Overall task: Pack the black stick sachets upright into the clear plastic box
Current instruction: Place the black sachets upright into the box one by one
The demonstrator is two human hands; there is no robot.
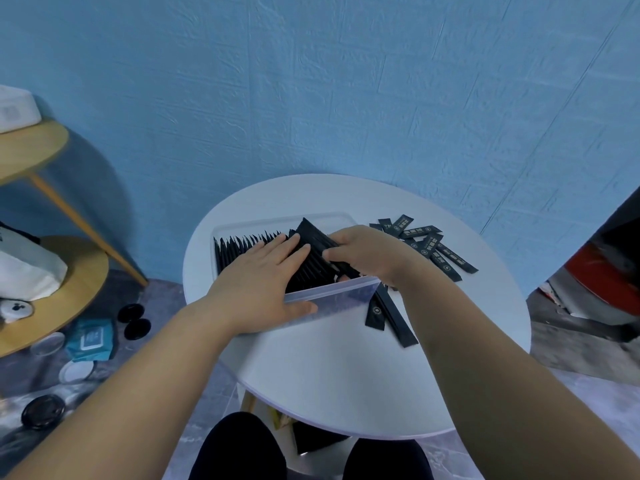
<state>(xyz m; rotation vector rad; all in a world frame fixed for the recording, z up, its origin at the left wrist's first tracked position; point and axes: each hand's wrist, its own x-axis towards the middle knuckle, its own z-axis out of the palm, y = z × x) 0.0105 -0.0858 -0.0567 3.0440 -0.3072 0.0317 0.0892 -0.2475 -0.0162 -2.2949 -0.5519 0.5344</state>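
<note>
The box [332,299] sits on the table [329,375], packed sachets [239,251] inside, loose sachets [440,254] to its right.

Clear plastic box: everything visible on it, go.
The clear plastic box is rectangular and translucent, with rounded corners and no lid on. It sits flat on the white round table. A row of black stick sachets stands in it, filling the left part. The left hand lies flat over their tops, thumb against the near wall. The right hand grips a tilted bundle of sachets at its right end.
</note>
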